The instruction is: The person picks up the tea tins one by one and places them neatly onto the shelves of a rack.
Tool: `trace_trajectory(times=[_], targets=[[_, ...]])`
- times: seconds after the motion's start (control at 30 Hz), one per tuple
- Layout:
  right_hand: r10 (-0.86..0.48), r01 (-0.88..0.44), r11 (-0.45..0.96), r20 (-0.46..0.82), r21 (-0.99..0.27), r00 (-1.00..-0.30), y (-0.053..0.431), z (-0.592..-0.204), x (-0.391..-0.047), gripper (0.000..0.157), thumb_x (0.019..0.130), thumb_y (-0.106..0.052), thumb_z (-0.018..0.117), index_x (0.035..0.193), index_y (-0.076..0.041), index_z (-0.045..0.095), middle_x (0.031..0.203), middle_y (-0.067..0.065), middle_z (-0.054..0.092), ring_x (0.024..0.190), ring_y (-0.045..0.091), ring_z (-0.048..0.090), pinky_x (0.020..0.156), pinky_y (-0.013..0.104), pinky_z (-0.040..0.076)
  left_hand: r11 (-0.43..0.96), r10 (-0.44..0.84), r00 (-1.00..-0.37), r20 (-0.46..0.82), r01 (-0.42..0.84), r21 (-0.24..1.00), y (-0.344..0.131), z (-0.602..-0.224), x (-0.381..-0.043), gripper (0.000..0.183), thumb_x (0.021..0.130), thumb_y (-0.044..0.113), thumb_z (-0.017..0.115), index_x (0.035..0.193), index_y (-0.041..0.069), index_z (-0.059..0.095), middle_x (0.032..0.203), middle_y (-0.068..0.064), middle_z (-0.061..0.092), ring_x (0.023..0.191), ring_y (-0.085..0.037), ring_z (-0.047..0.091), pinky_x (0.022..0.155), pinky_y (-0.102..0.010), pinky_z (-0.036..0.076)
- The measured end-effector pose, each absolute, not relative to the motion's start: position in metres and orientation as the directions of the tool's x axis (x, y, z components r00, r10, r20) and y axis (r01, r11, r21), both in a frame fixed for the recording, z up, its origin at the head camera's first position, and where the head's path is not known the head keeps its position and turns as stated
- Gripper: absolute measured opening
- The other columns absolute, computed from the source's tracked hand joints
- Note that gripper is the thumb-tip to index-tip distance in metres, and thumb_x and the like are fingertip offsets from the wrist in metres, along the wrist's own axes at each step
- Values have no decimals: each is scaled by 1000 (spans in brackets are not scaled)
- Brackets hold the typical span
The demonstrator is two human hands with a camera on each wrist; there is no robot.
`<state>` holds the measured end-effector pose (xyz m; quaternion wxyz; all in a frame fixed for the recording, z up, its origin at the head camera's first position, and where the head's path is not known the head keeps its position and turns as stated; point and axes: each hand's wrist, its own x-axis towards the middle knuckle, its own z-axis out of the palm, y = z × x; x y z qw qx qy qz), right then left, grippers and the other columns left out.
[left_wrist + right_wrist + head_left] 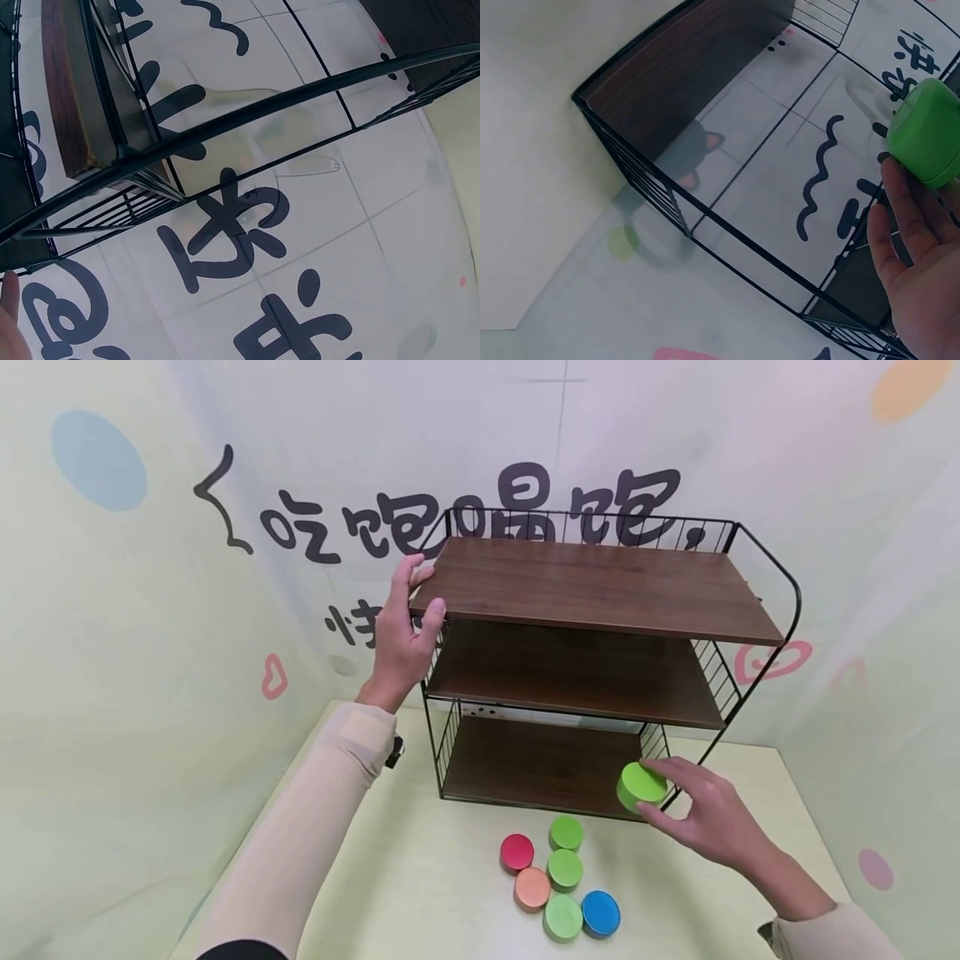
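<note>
A rack [600, 589] with a black wire frame and brown wooden shelves stands on the table, one board above another. My left hand [405, 631] grips the left end of its top board, thumb at the front corner and fingers over the side. In the left wrist view only a fingertip [10, 300] shows, at the black frame. Between thumb and fingers, my right hand [708, 814] pinches a bright green round tin [641, 787] in front of the bottom shelf's right end. The right wrist view shows this green tin [928, 135] at the fingertips.
On the pale table [405, 877] before the rack lie several more round tins: a red one [517, 852], an orange one [532, 888], a blue one [601, 913], a light green one [562, 917] and two green ones [566, 869]. A printed cloth [225, 610] hangs behind and at both sides.
</note>
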<state>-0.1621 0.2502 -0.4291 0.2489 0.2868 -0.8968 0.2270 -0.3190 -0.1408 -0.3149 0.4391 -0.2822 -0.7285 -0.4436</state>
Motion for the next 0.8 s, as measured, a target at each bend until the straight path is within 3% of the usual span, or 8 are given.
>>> trace_trajectory(times=[0.17,0.27,0.37,0.43,0.8], targets=[[-401,-640,725,599,-254,-693,251,-417,-162,58,65,-20,87,118,-3,70,107,7,72,91,24,70,72,46,58,463,31,-460,887,793,395,-141,-315,-318,56,94,34,49,141,5,44,129,-14,64,126,-22,56,104,-39,39],[-400,-645,725,614,-242,-680,253,-408,-162,59,65,-19,88,118,-4,70,108,7,72,93,24,70,79,28,56,469,34,-459,888,792,391,-142,-315,-318,56,94,35,48,142,5,44,129,-14,64,126,-24,57,104,-39,39],[-390,-647,721,626,-248,-675,255,-399,-163,60,64,-16,88,119,-4,69,110,7,72,95,24,69,88,10,43,470,33,-459,888,791,391,-142,-315,-319,57,94,35,48,141,5,44,129,-15,64,125,-25,57,104,-39,39],[-377,-645,719,635,-258,-674,257,-393,-165,61,63,-14,88,120,-5,69,110,7,71,96,24,68,91,5,35,472,36,-458,888,791,389,-143,-315,-319,57,94,35,48,141,3,43,129,-15,63,125,-26,57,104,-39,39],[-353,-716,639,720,-281,-597,268,-360,-172,54,70,-17,85,120,-1,69,106,10,71,101,8,61,92,7,38,479,35,-455,890,789,385,-142,-315,-319,57,94,35,48,142,5,44,130,-14,64,124,-28,57,103,-40,40]])
